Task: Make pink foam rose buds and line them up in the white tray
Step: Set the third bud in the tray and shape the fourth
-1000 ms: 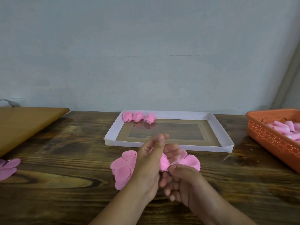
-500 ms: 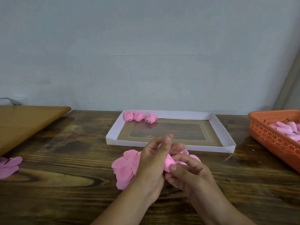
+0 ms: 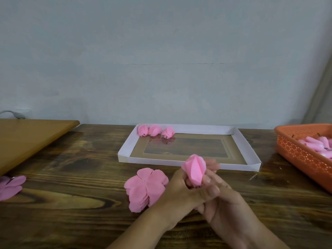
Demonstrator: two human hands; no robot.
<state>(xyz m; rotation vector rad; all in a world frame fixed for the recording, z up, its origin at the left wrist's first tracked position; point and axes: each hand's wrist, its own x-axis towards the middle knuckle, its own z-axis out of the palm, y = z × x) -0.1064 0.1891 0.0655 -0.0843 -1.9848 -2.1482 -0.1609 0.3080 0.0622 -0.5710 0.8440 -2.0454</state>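
Pink foam rose bud [image 3: 195, 169], rolled up and pointy at the top, is sitting in both hands just in front of the near wall of the white paper tray [image 3: 190, 163]. The left hand [image 3: 181, 190] has its fingers curled round the bud's base, thumb lying across the front. The right hand [image 3: 221, 200] cups in from below and behind, fingers wrapped on the bud's far side, though the tips are blurred. My guess is the base gets squeezed like that so the wrapped petals don't spring open before it's set down.

Just left of the hands is a flat stack of pink flower-shaped foam cutouts [image 3: 146, 188] on the dark wooden table [image 3: 71, 177], probably kept close as the next blanks to roll. Another loose pink cutout [image 3: 10, 186] lies at the far left edge.

The tray holds three finished pink buds [image 3: 155, 131] in a row tight along its far-left corner, touching each other, so I'd say the line has plenty of room to go. The orange perforated plastic basket [image 3: 296, 155] on the right holds a pile of pale pink rolled pieces [image 3: 318, 144], maybe bud cores, can't tell for sure.
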